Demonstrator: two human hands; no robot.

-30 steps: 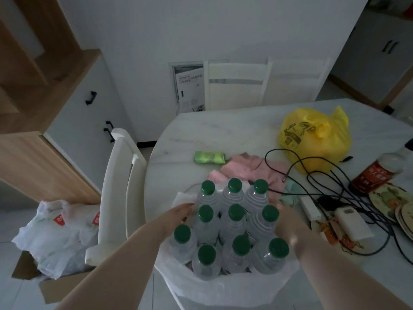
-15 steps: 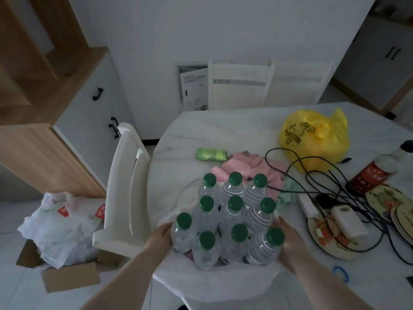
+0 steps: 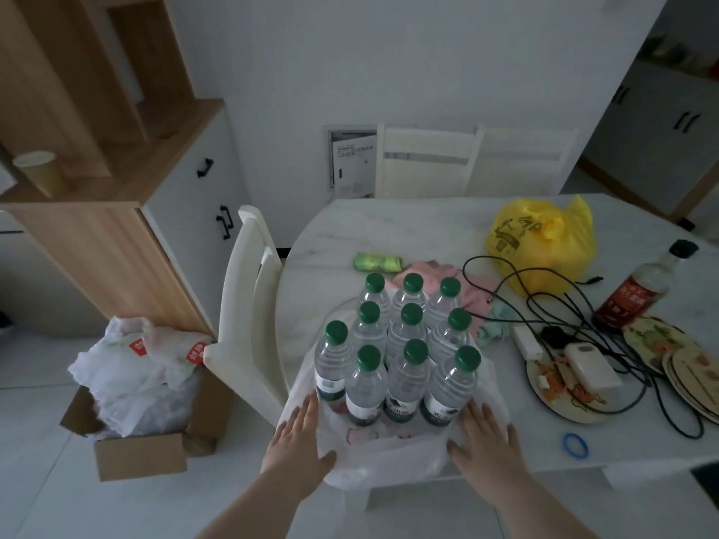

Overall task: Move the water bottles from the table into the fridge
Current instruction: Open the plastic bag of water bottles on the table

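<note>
Dim light here, and the label print on the front bottles is reading as a blur. The bottles' bases are sinking out of sight into the folds of the white plastic bag (image 3: 389,457), and both forearms are running off the bottom edge. Far left of the left hand (image 3: 297,441), a cardboard box (image 3: 136,457) is sitting on the tiled floor, and a white chair (image 3: 249,305) is standing just beside that hand, against the pale marble table (image 3: 389,227). The left hand is lying flat on the bag, fingers spread, gripping nothing; the right hand (image 3: 484,441) is mirroring it on the bag's other side. Between and just beyond them, the water bottles (image 3: 406,344) are standing upright on the table. Counting now: ten bottles, ten green caps. Beyond the right hand, one yellow bag (image 3: 541,243) and one dark sauce bottle (image 3: 638,289) are sitting, with two more chairs (image 3: 428,161) behind the table.
</note>
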